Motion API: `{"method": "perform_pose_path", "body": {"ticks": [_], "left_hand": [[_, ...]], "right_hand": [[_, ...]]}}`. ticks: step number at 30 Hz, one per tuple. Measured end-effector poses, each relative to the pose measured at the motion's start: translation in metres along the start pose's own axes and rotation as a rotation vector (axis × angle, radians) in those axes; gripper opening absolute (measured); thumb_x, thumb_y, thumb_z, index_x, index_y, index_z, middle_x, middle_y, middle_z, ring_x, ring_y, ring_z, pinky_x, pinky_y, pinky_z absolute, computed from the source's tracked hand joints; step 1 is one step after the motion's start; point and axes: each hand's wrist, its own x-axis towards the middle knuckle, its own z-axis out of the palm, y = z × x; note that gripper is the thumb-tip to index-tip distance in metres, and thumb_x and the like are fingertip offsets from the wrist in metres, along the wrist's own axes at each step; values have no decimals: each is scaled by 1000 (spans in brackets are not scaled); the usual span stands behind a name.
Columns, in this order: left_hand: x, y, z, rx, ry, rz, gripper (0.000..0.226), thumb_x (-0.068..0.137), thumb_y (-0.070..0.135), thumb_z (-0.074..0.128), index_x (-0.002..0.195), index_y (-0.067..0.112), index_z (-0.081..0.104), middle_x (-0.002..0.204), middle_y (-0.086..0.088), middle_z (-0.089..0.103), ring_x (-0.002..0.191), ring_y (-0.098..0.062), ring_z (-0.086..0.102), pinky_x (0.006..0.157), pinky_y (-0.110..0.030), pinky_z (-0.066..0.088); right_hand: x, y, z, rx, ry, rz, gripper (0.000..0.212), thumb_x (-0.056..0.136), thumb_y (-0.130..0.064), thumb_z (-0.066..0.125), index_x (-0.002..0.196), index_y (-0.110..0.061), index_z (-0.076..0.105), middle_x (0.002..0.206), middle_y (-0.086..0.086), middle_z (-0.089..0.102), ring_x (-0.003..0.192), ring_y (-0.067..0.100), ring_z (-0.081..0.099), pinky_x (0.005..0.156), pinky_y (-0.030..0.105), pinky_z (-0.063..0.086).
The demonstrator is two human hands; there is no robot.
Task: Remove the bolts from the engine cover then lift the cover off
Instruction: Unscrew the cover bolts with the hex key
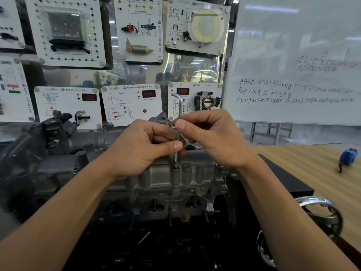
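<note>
Head view showed, nearest the camera, a chromed handwheel [322, 210] at the lower right of the engine stand. Beyond it lay the engine cover [156, 177], a grey cast part across the top of the engine, not yet lifted. At the middle of the cover's near edge stood a bolt [176, 165], with further bolt bosses just beside it to the right.

An L-shaped hex key [181, 108] stood upright with its lower tip at the bolt head and its short arm at the top, pointing left. The left hand [144, 147] pinched the shaft low down between thumb and curled fingers. The right hand [213, 137] pinched it higher up, thumb tip against the shaft. Both hands were close together above the cover.

To the right, a wooden tabletop [302, 163] carried a small blue object [348, 156] near its far right edge, well apart from the engine. Training panels [130, 102] and a whiteboard [293, 55] stood behind.

Hazards, as judged:
- Gripped on the shaft and not the short arm, the key gave little leverage, so fingers could slip on a tight bolt.
- A tilted key could ride out of the socket and round it. Full seating of the tip could not be confirmed.
- A freed bolt could fall into the dark recesses below the cover.
</note>
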Motion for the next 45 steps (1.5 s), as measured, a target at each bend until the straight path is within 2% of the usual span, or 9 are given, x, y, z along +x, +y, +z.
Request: {"method": "perform_pose_path", "body": {"ticks": [8,13,18,25,30,33,37,42,45], "left_hand": [[2,3,6,55,133,67,38,66,31,83,90,3,73,81,-29,66,79,-51,60,78,-63,53],[1,1,2,-40,15,46,29,84,22,69,110,11,73,107,-6,76,107,-22,70,96,-32,54],[0,-2,2,-42,-3,19,21,82,17,67,101,11,75,92,-5,78,95,-16,74,85,-20,55],[0,6,8,71,184,77,40,63,31,82,80,-2,66,75,-25,65,77,-48,62,78,-62,54],[0,2,6,105,94,39,20,64,33,83,66,24,66,57,3,54,57,-16,52,59,-32,49],[0,0,4,46,98,29,30,68,31,81,84,10,69,73,-11,66,70,-22,62,69,-39,55],[-2,2,0,-132,23,36,20,82,14,68,101,11,73,97,-5,77,96,-15,72,84,-20,54],[-4,3,2,-163,7,44,22,82,11,65,101,15,76,95,-5,78,94,-17,74,84,-19,55],[-4,5,3,-118,21,40,21,81,14,66,100,16,76,92,-1,79,95,-13,74,83,-15,53]], "right_hand": [[3,0,14,-44,161,-41,12,82,-10,78,79,1,74,68,20,68,60,32,64,58,37,55],[3,-3,6,-53,-54,-31,15,97,-3,56,99,-3,71,75,-10,69,71,5,66,67,19,52],[3,-4,-3,-149,-106,-15,21,100,-9,53,104,1,71,71,-11,67,66,5,63,62,22,52],[3,-3,7,-74,63,-65,11,82,-9,78,88,-1,76,71,-2,74,60,6,68,55,17,51],[6,-5,8,-109,51,-68,5,81,-9,78,81,-6,75,68,-1,73,59,10,67,53,20,50],[6,-6,2,-154,-32,-55,10,89,-10,70,87,-1,74,76,13,73,71,30,69,65,39,58],[5,-11,-9,-221,-147,12,26,99,-13,56,81,2,67,68,9,64,63,17,58,61,29,49],[3,-16,-13,-269,-146,12,27,99,-24,57,84,-6,72,69,10,67,64,30,61,60,46,53],[4,-17,-5,-213,-28,-30,19,94,-21,65,80,-15,76,64,9,68,56,29,60,51,38,51]]}}
